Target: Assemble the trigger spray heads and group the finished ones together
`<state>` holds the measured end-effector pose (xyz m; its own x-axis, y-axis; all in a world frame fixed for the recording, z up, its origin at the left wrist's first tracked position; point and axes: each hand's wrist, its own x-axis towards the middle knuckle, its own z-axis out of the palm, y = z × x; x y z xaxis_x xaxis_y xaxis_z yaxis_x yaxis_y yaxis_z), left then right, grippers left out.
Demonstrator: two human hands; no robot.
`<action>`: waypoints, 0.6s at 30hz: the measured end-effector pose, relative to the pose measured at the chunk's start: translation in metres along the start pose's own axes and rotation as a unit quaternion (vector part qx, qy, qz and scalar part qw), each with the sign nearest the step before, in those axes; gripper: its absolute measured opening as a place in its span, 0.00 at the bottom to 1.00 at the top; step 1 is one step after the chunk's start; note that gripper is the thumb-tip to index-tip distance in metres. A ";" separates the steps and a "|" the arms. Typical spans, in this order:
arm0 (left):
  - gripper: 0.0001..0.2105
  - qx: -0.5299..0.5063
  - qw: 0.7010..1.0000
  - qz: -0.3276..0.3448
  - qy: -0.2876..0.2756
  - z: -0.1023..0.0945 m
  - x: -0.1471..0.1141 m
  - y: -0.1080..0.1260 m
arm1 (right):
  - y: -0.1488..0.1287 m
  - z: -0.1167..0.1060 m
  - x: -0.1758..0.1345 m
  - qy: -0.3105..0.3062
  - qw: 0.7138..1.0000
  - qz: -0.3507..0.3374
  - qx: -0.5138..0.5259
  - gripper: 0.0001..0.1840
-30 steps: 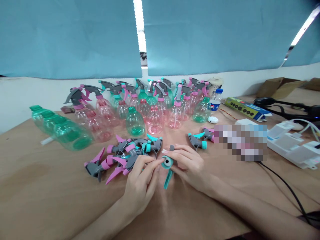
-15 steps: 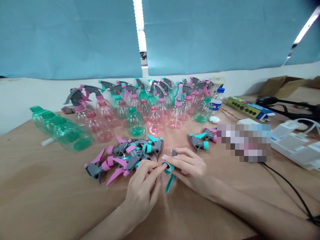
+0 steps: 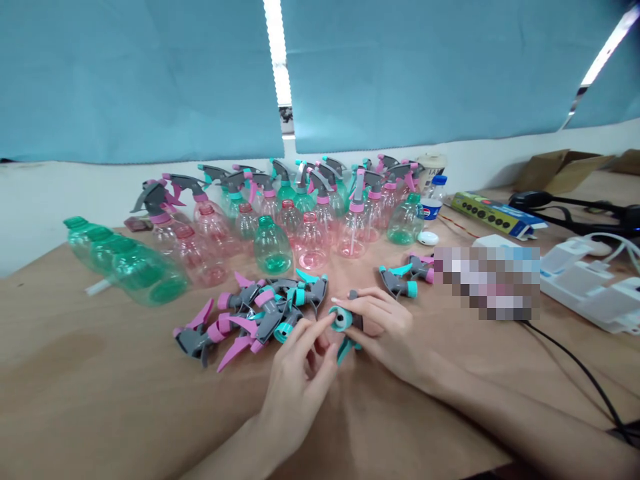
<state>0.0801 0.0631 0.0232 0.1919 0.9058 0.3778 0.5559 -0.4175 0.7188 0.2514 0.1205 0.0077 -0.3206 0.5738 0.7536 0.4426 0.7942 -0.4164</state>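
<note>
My right hand (image 3: 387, 330) is closed around a grey trigger sprayer head (image 3: 356, 321) with a turquoise collar and a turquoise trigger. The open end of its collar (image 3: 340, 319) faces me and shows a white inside with a dark hole. My left hand (image 3: 300, 373) has its index fingertip at the collar's left rim. Its thumb stands apart from that finger, and the other fingers curl inward, partly hidden. Just left of my hands lies a pile of grey, pink and turquoise sprayer heads (image 3: 270, 313).
Behind the pile stand several pink bottles (image 3: 313, 247) and green bottles (image 3: 273, 250), many with sprayer heads on. Green bottles (image 3: 145, 273) lie at the left. Two sprayer heads (image 3: 397, 283) are at the right, near a white lid (image 3: 428, 238), a box (image 3: 493, 215) and clear plastic containers (image 3: 595, 280).
The sprayer head's collar has tilted up towards me, so its inside shows more. My left thumb has moved away from the collar and the index finger.
</note>
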 end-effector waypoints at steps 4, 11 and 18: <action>0.16 -0.092 0.994 -0.050 -0.026 0.003 -0.003 -0.004 | 0.004 0.001 0.001 0.003 1.000 -0.022 0.019 0.15; 0.11 -0.214 0.967 -0.134 -0.020 0.002 0.003 0.000 | 0.005 -0.001 0.003 -0.036 0.998 -0.015 0.046 0.15; 0.13 -0.296 0.938 -0.182 -0.005 0.014 -0.009 0.001 | 0.001 0.000 0.003 -0.034 0.999 -0.002 0.035 0.11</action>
<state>0.0897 0.0556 0.0122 0.0850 0.9955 0.0410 0.0400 -0.0446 0.9982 0.2512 0.1230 0.0097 -0.3793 0.5809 0.7202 0.3829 0.8071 -0.4494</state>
